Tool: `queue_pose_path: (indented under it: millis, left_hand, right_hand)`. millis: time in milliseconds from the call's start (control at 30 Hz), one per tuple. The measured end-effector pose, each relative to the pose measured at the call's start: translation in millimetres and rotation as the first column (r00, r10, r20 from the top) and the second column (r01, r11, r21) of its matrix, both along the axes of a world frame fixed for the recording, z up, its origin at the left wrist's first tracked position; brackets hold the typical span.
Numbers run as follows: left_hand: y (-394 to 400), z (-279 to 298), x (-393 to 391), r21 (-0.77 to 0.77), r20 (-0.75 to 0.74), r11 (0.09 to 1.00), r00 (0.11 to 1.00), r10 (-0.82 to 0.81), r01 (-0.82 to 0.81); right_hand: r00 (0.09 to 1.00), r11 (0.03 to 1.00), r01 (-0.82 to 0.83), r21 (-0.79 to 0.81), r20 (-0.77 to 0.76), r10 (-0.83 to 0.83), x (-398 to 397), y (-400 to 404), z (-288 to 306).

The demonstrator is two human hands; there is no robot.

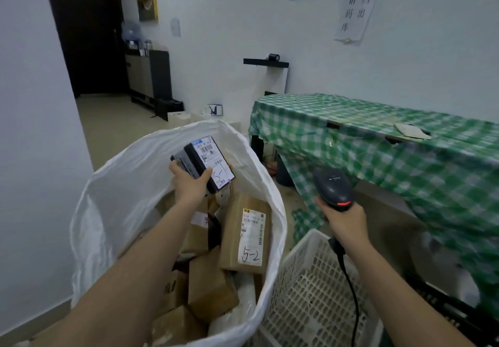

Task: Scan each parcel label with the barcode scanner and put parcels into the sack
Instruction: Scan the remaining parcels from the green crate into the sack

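My left hand (190,184) grips a small black parcel (208,163) with a white label marked "5-1", holding it over the open mouth of the white sack (113,198). Inside the sack lie several brown cardboard parcels, one of them (247,234) with a label marked "5-2". My right hand (344,218) holds the black barcode scanner (333,186) by its handle, to the right of the sack, its head pointing away from me. The scanner's cable (348,284) hangs down along my forearm.
A white perforated plastic crate (305,292) stands right of the sack, below my right arm. A table with a green checked cloth (378,141) fills the right side, a flat item lying on it. A white wall stands on the left, a dark doorway and cabinet at the back.
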State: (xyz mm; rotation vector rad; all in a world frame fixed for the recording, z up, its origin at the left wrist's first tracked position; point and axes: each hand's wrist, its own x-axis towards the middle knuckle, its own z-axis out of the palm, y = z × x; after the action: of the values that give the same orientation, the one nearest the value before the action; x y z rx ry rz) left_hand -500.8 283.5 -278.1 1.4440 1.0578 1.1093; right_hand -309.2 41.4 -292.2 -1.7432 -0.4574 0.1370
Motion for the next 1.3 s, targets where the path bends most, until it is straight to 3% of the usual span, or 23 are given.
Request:
queue_pose_path:
  millis: [67,133,167,467,733,967,1300]
  left_hand:
    - [19.0,-12.6,24.4,-0.007,-0.186,0.994,0.977,-0.105,0.106]
    - [23.3,-15.0,39.5,-0.03,-0.394,0.976,0.895,-0.208,0.214]
    - [22.4,-12.3,43.9,-0.026,-0.418,0.971,0.88,-0.228,0.239]
    - [-33.5,20.4,49.9,0.211,-0.246,0.9,0.912,-0.328,0.381]
    - [-177.0,47.7,74.1,0.343,-0.209,0.714,0.791,-0.575,0.61]
    - [-291.7,-9.4,147.4,0.195,-0.325,0.549,0.581,-0.746,0.813]
    - [-398.2,-175.7,254.9,-0.137,-0.534,0.36,0.238,-0.811,0.923]
  right_hand:
    - [1.0,1.0,0.007,-0.016,0.0,-0.007,10.0,4.0,-5.0]
    - [1.0,1.0,-0.006,-0.014,-0.006,0.006,19.9,5.0,-9.0]
    - [1.0,1.0,-0.011,-0.019,-0.008,0.01,24.8,4.2,-11.2]
    - [1.0,0.998,0.001,-0.062,-0.027,-0.002,37.7,-28.4,-17.9]
    - [0.99,0.993,0.112,-0.049,-0.08,-0.115,43.0,-119.9,-16.3]
    - [0.949,0.953,0.299,-0.039,-0.088,-0.301,55.7,-240.2,-54.5]
    - [0.816,0.866,0.472,-0.166,-0.291,-0.5,102.9,-362.8,-174.1]
